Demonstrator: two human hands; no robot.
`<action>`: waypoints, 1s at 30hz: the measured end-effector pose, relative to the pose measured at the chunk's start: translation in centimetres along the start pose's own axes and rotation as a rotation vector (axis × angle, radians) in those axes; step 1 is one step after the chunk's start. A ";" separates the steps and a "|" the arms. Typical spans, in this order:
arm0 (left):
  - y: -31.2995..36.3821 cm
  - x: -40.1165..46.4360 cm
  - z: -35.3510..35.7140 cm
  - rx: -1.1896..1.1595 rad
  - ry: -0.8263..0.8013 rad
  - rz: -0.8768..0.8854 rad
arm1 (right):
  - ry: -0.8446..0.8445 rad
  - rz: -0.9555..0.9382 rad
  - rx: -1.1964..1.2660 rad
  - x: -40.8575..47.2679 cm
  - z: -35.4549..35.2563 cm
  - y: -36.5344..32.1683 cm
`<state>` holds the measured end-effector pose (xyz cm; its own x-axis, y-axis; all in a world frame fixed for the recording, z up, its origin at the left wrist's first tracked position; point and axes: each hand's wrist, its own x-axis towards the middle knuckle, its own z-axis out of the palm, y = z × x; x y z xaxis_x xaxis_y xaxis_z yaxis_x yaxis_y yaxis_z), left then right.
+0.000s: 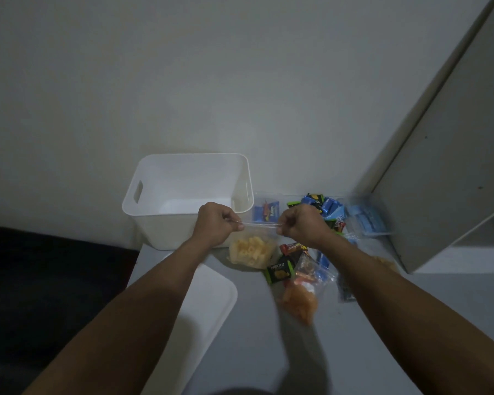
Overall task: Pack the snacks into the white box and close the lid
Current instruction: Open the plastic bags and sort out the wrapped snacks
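Observation:
A white box with handle slots stands open against the wall, and nothing shows inside it. Its flat white lid lies on the table in front, partly under my left forearm. My left hand and my right hand each pinch one end of the top strip of a clear bag of yellow tube snacks, which hangs just right of the box. To the right lie a bag of orange snacks, a green and black packet and several blue packets.
A grey table bears everything. A tall white shelf panel leans up at the right. A plain wall stands behind the box. Beyond the table's left edge lies a dark surface.

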<state>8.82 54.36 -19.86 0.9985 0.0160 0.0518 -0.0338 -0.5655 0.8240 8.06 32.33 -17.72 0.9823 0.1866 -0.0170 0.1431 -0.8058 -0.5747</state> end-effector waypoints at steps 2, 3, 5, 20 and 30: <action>-0.1 -0.2 0.1 -0.007 -0.004 0.005 | -0.007 -0.011 -0.014 0.0 0.2 -0.2; -0.2 -0.2 0.1 -0.020 -0.011 0.005 | 0.006 -0.011 -0.024 0.0 0.4 -0.2; -0.4 -0.3 0.2 -0.038 -0.031 0.010 | 0.047 -0.002 -0.037 0.0 0.6 -0.2; 0.2 -0.8 0.2 0.146 0.186 -0.163 | 0.114 0.051 0.068 -1.0 1.3 0.9; 1.8 -1.8 2.9 -0.558 -0.187 -0.677 | 0.101 0.025 0.184 -2.6 3.2 1.2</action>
<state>7.08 50.91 -20.15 0.8008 0.0382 -0.5977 0.5982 -0.0004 0.8014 5.24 32.71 -20.99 0.9937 0.1028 0.0441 0.1032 -0.6913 -0.7152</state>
